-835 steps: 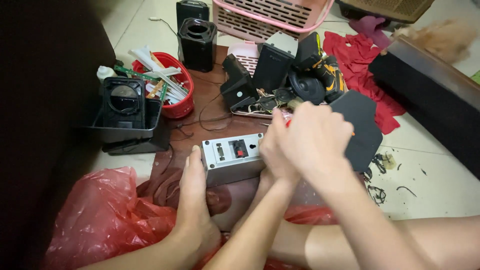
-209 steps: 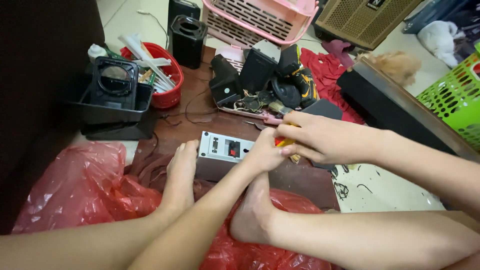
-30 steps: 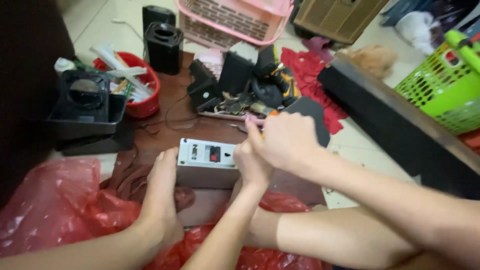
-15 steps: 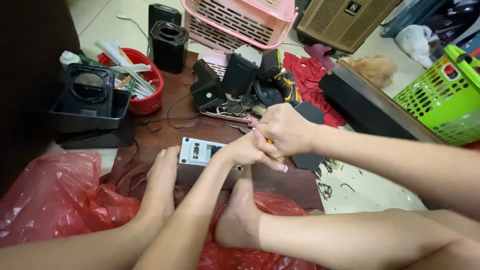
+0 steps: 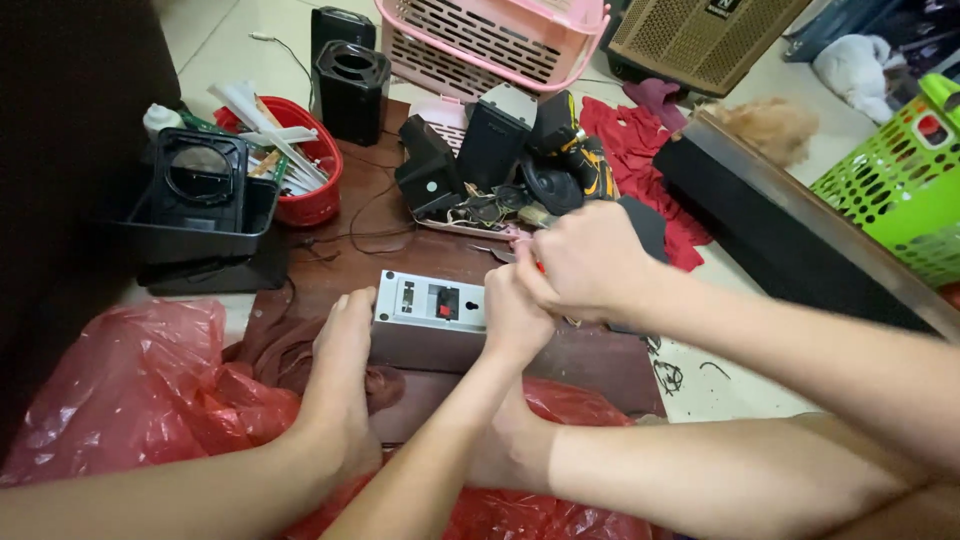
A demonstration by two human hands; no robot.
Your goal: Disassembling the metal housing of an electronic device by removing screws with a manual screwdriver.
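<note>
Both your hands have stayed at the grey box [image 5: 430,318] on the board: left hand [image 5: 515,318] curled against its right end, right hand [image 5: 590,262] closed around a red-tipped tool, slightly higher than before.

We sit on the pale tiled floor [image 5: 215,30] of a home used as a makeshift repair spot. Beyond our hands lie small black plastic speaker boxes [image 5: 352,78], a pink slatted plastic laundry basket [image 5: 490,40] and a crumpled red cloth [image 5: 640,150]. Left of them stands a round red plastic bowl of odds and ends [image 5: 310,190]; nearer us lies a crinkled red plastic bag [image 5: 140,390].
</note>
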